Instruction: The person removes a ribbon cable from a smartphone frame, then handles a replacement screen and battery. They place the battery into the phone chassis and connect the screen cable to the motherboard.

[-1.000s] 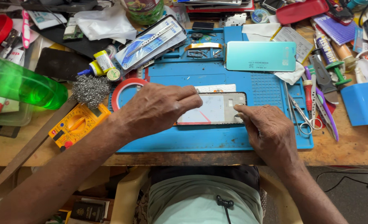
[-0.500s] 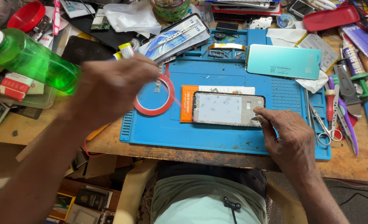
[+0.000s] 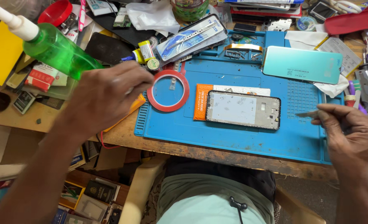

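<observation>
The right hand point(image 3: 352, 137) pinches one thin metal tool point(image 3: 308, 114), tip pointing left toward the single phone frame point(image 3: 243, 109). The frame lies flat on the blue mat point(image 3: 233, 137), long axis left-right. Whether the raised left hand point(image 3: 105, 93) grips anything cannot be told; one red tape ring point(image 3: 168, 90) lies beside it.

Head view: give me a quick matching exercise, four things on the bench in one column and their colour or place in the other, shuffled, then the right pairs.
Things
1. spray bottle
2. tape ring
3. phone frame
4. back cover

Colour or place
A. red, lying on the left part of the blue mat
B. pale teal, at the mat's upper right
C. clear green, off the mat, behind the left hand
D. black-edged, mid-mat, partly over an orange packet

Pairs: 1-C, 2-A, 3-D, 4-B

The right hand pinches a thin metal tool.
</observation>
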